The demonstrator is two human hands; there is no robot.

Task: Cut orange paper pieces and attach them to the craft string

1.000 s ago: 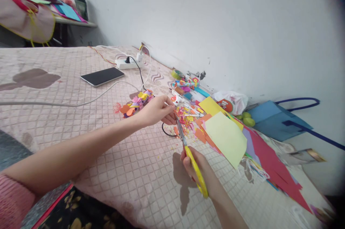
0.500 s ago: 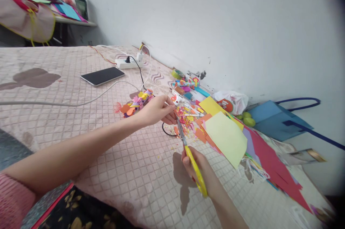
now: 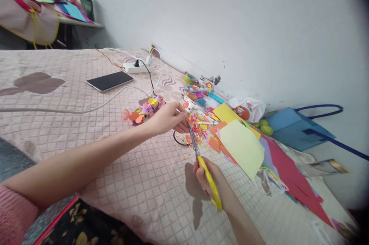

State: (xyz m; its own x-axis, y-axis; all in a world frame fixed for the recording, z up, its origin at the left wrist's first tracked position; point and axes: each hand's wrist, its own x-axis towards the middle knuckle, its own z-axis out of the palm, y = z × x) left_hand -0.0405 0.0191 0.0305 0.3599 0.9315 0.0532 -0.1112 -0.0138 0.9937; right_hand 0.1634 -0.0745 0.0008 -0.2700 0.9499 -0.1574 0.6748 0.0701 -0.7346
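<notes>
Over the cloth [image 3: 144, 183], the right hand [image 3: 220, 180] clamps the scissors [image 3: 202, 163], tips pointing to the scraps [image 3: 202, 126], just beside the left hand [image 3: 170, 117], whose fingers pinch together, on what I can't tell.

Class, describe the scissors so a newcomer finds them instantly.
Begin with the pale quilted cloth. Over it, the right hand holds the scissors, tips near the left hand; metal blades and yellow handles set them apart from the colourful scraps.
</notes>
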